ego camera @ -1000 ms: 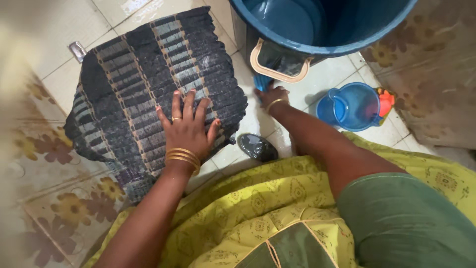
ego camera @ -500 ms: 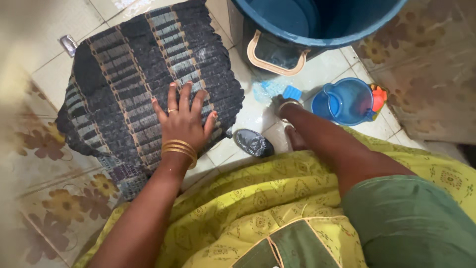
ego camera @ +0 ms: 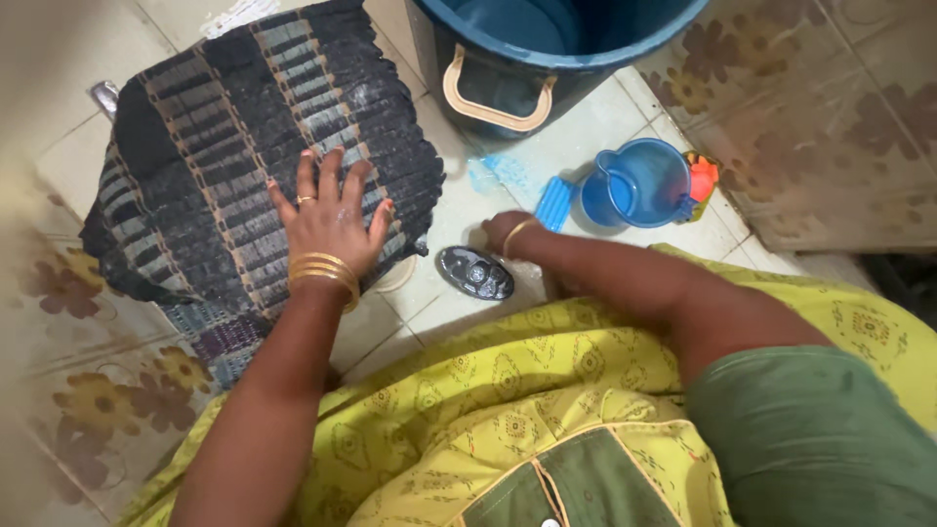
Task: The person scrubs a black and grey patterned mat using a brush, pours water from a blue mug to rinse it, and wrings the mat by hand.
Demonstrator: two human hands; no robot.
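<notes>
While the left hand (ego camera: 327, 217) lay flat with fingers spread on the dark striped mat (ego camera: 249, 146), pressing it onto the tiled floor (ego camera: 547, 146) and not gripping anything, the right hand (ego camera: 503, 232) was curled low by the floor next to a blue scrub brush (ego camera: 552, 202). Honestly couldn't tell if it was holding the brush or just touching it, since the wrist hid the fingers. As for progress, I'd guess it was somewhere early-to-middle: the mat looked wet and had a pale soapy patch near its upper right edge, and there was a bluish smear of suds (ego camera: 493, 174) on the tiles, but most of the mat showed no lather, so plenty of scrubbing and all the rinsing looked left. A blue mug (ego camera: 634, 183) sat just beside the brush, the big blue tub (ego camera: 547, 39) stood right above it, and a small dark soap dish (ego camera: 475, 272) was near the right wrist. Compared with a second earlier, the right hand had pulled back from under the tub's handle towards the body, and the brush was now showing. The left hand hadn't budged from the mat.
</notes>
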